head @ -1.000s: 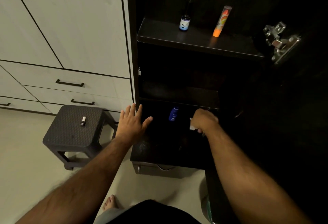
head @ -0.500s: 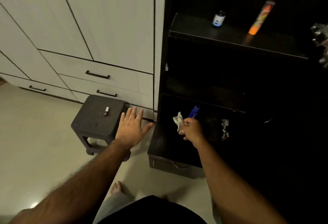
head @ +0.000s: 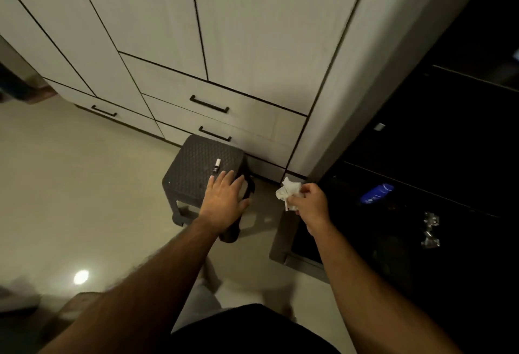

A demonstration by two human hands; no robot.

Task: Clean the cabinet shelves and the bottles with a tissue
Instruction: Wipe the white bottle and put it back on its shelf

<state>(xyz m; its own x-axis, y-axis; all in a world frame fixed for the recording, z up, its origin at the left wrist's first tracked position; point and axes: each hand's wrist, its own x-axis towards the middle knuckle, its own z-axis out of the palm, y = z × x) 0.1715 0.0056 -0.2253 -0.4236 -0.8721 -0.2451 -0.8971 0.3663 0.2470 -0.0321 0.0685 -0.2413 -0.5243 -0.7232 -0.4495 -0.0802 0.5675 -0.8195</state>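
Right hand (head: 310, 205): fingers curled, pinching a crumpled white tissue (head: 287, 193) that sticks out to the left of the fist. The hand is held in the air at the front left corner of the dark cabinet (head: 421, 185), level with its lowest shelf and outside the opening.

Left hand (head: 223, 203): palm down, fingers straight and slightly spread, holding nothing. It is over the near right part of a dark woven-pattern stool (head: 202, 168); whether it touches the seat cannot be told.

On the stool seat, just beyond the left fingertips, lies a small white-and-black bottle (head: 217, 164), on its side.

Inside the cabinet, on the bottom shelf (head: 351, 230), a blue bottle (head: 377, 193) is seen toward the back, tilted or lying; its exact posture is unclear in the dark. Farther right on the same shelf sits a crinkled clear wrapper (head: 429, 230), apart from the bottle. The upper shelves are too dark to read.

To the left of the cabinet stands a light wood-grain wardrobe (head: 224, 30) with drawers bearing black bar handles (head: 209, 104). The stool stands against the lowest drawers on a pale glossy floor (head: 70, 199), which carries a bright spot of reflected light
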